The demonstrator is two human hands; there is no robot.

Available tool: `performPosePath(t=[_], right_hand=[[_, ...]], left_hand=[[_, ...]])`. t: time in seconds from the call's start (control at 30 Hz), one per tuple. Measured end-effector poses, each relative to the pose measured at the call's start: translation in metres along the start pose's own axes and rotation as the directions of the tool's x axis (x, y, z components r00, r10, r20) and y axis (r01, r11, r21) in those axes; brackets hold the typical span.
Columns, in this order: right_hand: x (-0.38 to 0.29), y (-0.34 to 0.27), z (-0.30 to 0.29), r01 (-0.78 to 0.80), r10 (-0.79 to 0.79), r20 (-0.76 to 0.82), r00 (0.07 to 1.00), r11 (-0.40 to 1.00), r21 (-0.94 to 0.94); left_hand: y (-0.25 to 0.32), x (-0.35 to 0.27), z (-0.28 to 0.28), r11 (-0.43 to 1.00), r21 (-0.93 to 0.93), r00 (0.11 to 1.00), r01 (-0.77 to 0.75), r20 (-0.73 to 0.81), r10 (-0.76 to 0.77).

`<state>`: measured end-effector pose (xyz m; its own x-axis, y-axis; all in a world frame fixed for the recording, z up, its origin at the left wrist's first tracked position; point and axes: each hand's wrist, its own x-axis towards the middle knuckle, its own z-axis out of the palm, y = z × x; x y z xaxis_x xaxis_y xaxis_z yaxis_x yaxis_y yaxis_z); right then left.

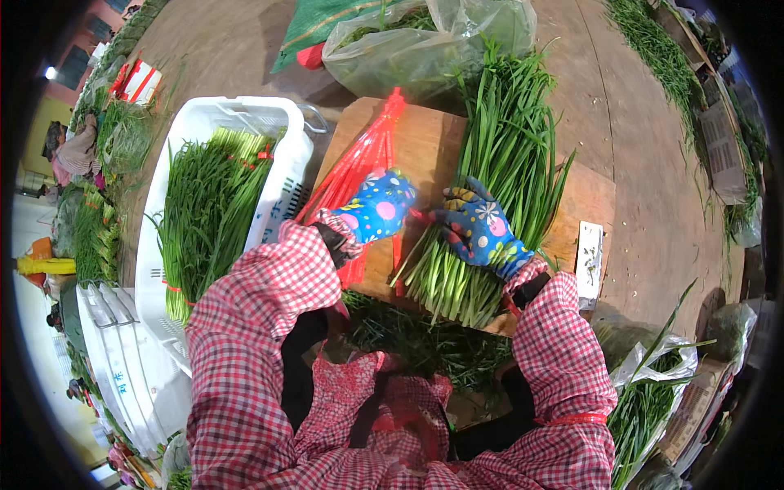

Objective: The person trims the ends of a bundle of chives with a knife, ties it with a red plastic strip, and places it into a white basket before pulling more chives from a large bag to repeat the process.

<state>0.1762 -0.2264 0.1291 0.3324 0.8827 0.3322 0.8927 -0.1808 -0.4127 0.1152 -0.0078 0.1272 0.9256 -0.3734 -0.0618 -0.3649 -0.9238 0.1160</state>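
Both hands wear blue patterned gloves. My left hand (pixel 383 205) is over the red plastic ties (pixel 358 174), which fan out from a knot at the top of a wooden board (pixel 429 138). A red strip runs from it towards my right hand (pixel 481 226), whose fingers lie on a large bunch of green leafy stalks, probably garlic chives (pixel 508 147). The pale stalk ends point towards me, over the board's near edge. Whether the left fingers grip a tie is hidden; the right fingertips seem to touch the red strip.
A white plastic basket (pixel 294 128) at the left holds tied green bunches. A clear plastic bag (pixel 398 64) stands beyond the board. A white strip (pixel 589 260) lies at the board's right edge. Stacked white baskets (pixel 122 367) stand lower left; bagged greens (pixel 649 410) lie lower right. People sit far left.
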Motion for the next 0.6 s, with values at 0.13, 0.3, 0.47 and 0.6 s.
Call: performPosePath(t=[0.13, 0.3, 0.47, 0.6], right_hand=[[0.003, -0.003, -0.008, -0.119, 0.116, 0.067, 0.991, 0.992, 0.043], [0.01, 0.004, 0.003, -0.071, 0.076, 0.138, 0.988, 0.997, -0.038], [0.001, 0.009, 0.012, -0.085, 0.085, 0.09, 0.992, 0.996, -0.008], [0.0, 0.008, 0.013, -0.111, 0.107, 0.055, 0.993, 0.992, 0.065]], left_hand=[[0.027, -0.009, -0.022, 0.999, -0.028, 0.998, 0.035, -0.054, -0.036], [0.053, -0.012, -0.028, 0.971, -0.219, 0.988, 0.096, -0.094, -0.119], [0.061, -0.023, -0.01, 0.872, -0.484, 0.932, 0.074, -0.277, -0.234], [0.063, -0.032, 0.034, 0.145, -0.986, 0.811, -0.082, -0.151, -0.565]])
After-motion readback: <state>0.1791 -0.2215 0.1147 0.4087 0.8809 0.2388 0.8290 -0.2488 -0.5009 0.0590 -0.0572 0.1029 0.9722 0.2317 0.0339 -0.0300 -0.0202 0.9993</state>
